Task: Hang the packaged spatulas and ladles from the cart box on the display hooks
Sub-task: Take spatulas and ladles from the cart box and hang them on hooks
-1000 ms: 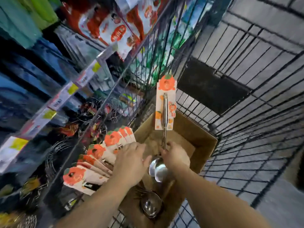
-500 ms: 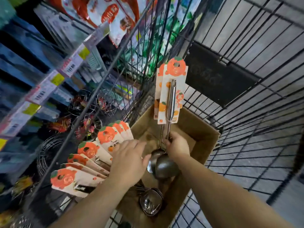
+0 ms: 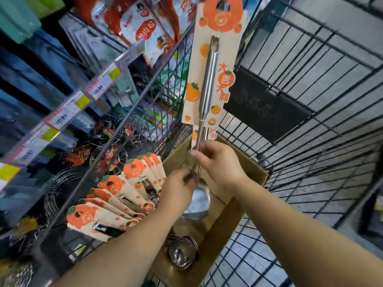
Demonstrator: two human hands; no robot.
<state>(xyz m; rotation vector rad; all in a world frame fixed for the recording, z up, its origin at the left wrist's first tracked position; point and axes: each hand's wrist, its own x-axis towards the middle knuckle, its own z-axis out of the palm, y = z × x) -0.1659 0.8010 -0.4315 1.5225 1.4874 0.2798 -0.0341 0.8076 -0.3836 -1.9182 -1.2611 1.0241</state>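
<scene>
Store shelving and a wire cart [image 3: 310, 121] frame the cardboard box [image 3: 238, 208], above which the right hand [image 3: 219, 162] pinches two carded ladles [image 3: 207, 90] upright, the left hand [image 3: 178, 191] closed near their stems, so the rear one could slip loose.

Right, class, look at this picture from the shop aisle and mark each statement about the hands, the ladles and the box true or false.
1. The right hand grips the shaft of a raised ladle. True.
2. The raised ladle points handle down. False: its card-backed handle points up, bowl low.
3. The cardboard box sits inside a wire cart. True.
4. The box is empty. False: more ladles lie in it.
5. The left hand reaches toward the ladle's lower shaft. True.
</scene>
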